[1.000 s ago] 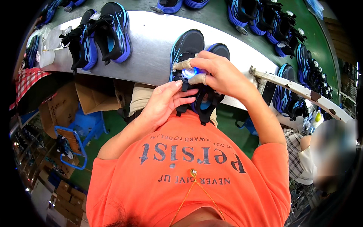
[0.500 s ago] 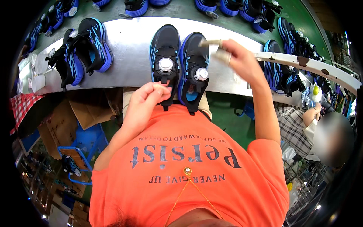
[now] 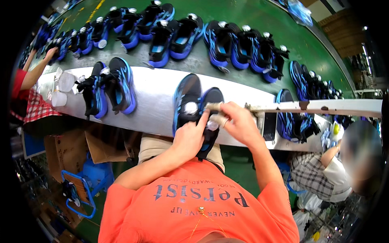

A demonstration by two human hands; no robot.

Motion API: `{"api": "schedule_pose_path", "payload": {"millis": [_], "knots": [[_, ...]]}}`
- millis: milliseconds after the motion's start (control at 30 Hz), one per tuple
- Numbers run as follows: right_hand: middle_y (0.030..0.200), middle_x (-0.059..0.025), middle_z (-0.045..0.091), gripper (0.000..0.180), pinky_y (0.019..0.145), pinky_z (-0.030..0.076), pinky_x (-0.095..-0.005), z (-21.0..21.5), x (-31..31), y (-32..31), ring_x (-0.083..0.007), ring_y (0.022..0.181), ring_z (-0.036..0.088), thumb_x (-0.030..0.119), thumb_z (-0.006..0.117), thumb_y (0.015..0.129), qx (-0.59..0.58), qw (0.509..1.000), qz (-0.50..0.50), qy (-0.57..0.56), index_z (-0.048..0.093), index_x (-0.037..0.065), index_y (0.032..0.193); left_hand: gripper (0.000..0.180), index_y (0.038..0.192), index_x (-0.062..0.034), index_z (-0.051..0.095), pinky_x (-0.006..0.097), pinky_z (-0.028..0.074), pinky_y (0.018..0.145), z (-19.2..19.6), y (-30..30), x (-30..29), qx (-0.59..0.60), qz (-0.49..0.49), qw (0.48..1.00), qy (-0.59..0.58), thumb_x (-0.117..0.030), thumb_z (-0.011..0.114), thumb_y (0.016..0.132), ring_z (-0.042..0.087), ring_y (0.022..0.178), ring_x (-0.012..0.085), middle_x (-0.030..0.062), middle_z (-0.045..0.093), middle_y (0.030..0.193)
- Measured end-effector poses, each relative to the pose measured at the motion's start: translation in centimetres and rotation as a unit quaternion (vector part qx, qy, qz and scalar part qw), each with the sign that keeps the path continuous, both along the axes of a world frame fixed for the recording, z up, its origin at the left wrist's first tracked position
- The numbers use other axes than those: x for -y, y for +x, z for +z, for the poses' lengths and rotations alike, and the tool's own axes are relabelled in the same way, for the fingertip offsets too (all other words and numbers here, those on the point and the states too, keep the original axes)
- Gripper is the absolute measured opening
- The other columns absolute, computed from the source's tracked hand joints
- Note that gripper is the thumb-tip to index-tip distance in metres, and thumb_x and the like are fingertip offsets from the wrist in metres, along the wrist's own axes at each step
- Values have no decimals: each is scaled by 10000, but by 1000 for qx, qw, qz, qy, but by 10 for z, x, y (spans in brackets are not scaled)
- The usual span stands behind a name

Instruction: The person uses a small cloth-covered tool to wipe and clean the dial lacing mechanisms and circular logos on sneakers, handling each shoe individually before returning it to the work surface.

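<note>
1. Since half a second ago our right hand (image 3: 239, 123) has come back down from the right of the pair and closed in over the right shoe, and our left hand (image 3: 189, 139) has slid up from the shoes' near ends onto the same spot; the pair of black-and-blue sports shoes with round white dials (image 3: 190, 105) has not shifted on the bench.
2. The pair lies on the long white workbench (image 3: 150, 109), just ahead of us, side by side, toes far and heels near, heels overhanging the near edge; the long axis runs away from us, leaning slightly to the right.
3. Our right hand is curled shut around a small pale tool or cloth (image 3: 214, 108), pressed against the right shoe's dial; what exactly it is, we cannot tell.
4. Our left hand pinches the tongue of that right shoe from the near left, fingers closed on it.
5. Both hands meet over the right shoe; the left shoe's dial (image 3: 190, 107) lies bare just left of them, nearer our left hand.
6. A second blue-and-black pair (image 3: 107, 91) sits further left on the bench; rows of like shoes (image 3: 227, 40) line the green belt (image 3: 283, 32) beyond; a co-worker's arm (image 3: 36, 71) reaches in at far left, another person in a checked shirt (image 3: 320, 178) sits to the right.
</note>
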State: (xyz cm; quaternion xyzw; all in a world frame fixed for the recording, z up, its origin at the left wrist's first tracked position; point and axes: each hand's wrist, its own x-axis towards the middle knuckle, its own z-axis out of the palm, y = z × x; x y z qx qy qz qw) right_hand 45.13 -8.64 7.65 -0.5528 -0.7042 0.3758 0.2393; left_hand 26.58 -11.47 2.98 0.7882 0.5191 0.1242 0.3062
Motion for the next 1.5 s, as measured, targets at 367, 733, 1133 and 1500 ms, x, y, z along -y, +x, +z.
{"api": "schedule_pose_path", "payload": {"millis": [367, 733, 1133, 1500], "knots": [[998, -197, 624, 563, 768, 491, -439, 2, -193, -125, -340, 954, 614, 434, 720, 755, 276, 942, 88, 171, 583, 172, 1234, 815, 1437, -167, 379, 451, 519, 656, 13, -50, -35, -127, 4, 991, 33, -56, 695, 695, 634, 713, 358, 175, 635, 849], [736, -94, 624, 270, 683, 511, -419, -98, -240, -11, -296, 748, 647, 109, 625, 751, 327, 882, 9, 340, 712, 227, 978, 693, 1372, -173, 469, 475, 496, 652, 30, -76, -64, -29, 5, 999, 25, 9, 616, 720, 623, 741, 386, 177, 629, 817], [1176, -196, 523, 524, 958, 419, -441, -82, -236, 54, -370, 1080, 502, -4, 572, 750, 335, 916, 0, 221, 610, 257, 1202, 316, 1129, -118, 604, 452, 524, 775, 54, -87, -296, -230, 75, 942, 232, -207, 634, 827, 627, 915, 345, 151, 650, 933], [1046, -62, 637, 397, 850, 466, -271, -28, -188, 14, -140, 932, 586, -5, 575, 864, -41, 993, -76, 76, 641, 134, 1230, 399, 1074, -92, 665, 415, 494, 863, 1, -195, -380, -182, 129, 958, 178, -347, 708, 771, 621, 1001, 371, 201, 667, 1019]]}}
